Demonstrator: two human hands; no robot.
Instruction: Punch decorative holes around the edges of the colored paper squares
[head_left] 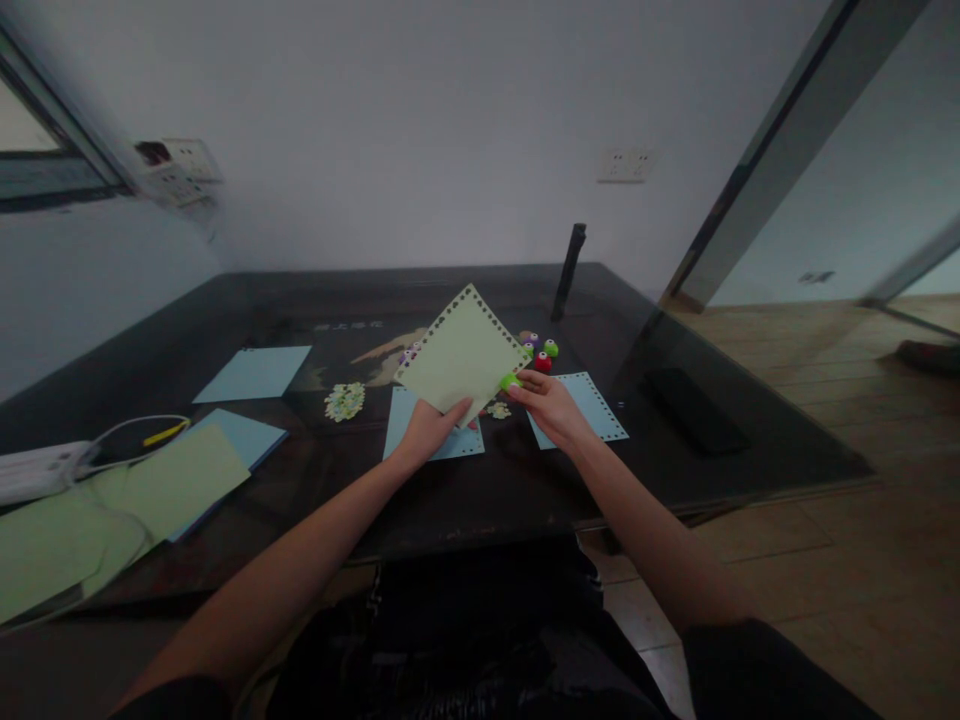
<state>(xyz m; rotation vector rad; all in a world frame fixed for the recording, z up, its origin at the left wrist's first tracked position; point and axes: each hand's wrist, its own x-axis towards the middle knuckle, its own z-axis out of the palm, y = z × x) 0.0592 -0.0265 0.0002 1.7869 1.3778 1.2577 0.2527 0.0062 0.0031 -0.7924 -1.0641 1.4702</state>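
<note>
My left hand [433, 432] grips a pale green paper sheet [466, 355] by its lower corner, thumb on top. The sheet is raised above the table and turned like a diamond, with small punched holes along its upper edges. In my right hand [551, 408] is a small bright green craft punch [510, 382], pinched at the sheet's right edge. Beneath my hands lie a blue sheet [442, 446] and, to the right, another blue sheet [592, 408] with holes along its edges. A small heap of pale cutouts [498, 410] shows between my hands.
Behind the sheet stand several colourful punches, including a red punch [543, 362]. A pile of cutouts [345, 401] lies left. Further left are a blue sheet [255, 373], green sheets [180, 475] and a white power strip [45, 472]. A black post [570, 270] and a dark flat object [694, 410] are right.
</note>
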